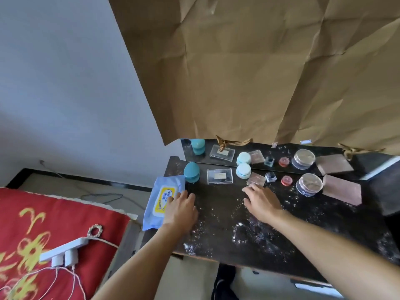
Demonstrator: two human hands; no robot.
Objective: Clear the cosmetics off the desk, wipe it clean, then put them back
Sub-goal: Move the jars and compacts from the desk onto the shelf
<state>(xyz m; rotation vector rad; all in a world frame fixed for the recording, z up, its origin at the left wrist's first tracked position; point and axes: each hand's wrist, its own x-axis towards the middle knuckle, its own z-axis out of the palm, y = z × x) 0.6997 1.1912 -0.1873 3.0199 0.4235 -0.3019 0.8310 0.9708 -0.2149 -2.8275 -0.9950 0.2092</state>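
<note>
1. The wet-wipe pack [161, 202] overhangs the counter's [227, 234] left edge, handy for wiping; the left hand [180, 210] lies flat on it, fingers straight, gripping nothing.
2. The cosmetics line the back of the powder-speckled counter: teal egg case [191, 172], clear case [219, 176], pale blue jar [243, 171].
3. The right hand [262, 202], loosely spread and empty, reaches the pink compact [256, 179], probably to lift it off.
4. The dark bottle [270, 176], red pot [286, 180], clear jar [309, 184] and pink box [342, 189] are not yet cleared.

Across the upper right of the frame we see creased brown paper [259, 72] against a white wall [54, 83]. At lower left we find a red cloth [43, 224] with yellow embroidery, a white power strip [65, 249] lying on it, and a grey cable [104, 194] on the floor beyond.
</note>
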